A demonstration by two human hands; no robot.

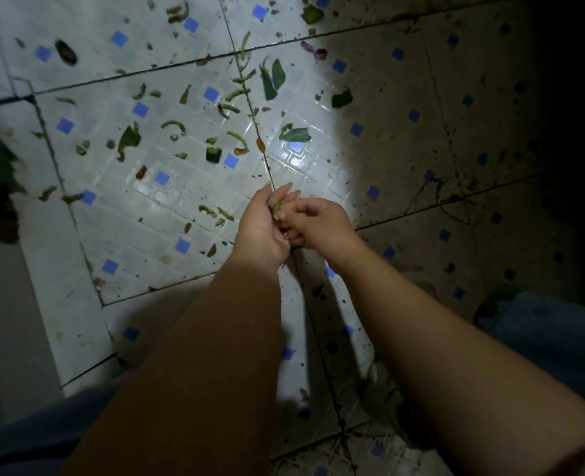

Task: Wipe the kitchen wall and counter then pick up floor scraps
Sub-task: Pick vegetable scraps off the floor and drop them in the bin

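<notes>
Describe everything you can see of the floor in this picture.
The floor is laid with large glossy white tiles embossed in small squares, dotted with blue squares and split by dark grout lines. A lit patch shines at centre; the right side lies in shadow and looks grimy. Green vegetable scraps, leaves, bean-like strips and a few orange bits, lie scattered over it. Above it the left hand and right hand meet, a small green scrap between them.

Bare forearms (222, 338), no sleeves visible; blue trousers (559, 334) at both lower frame edges.
</notes>
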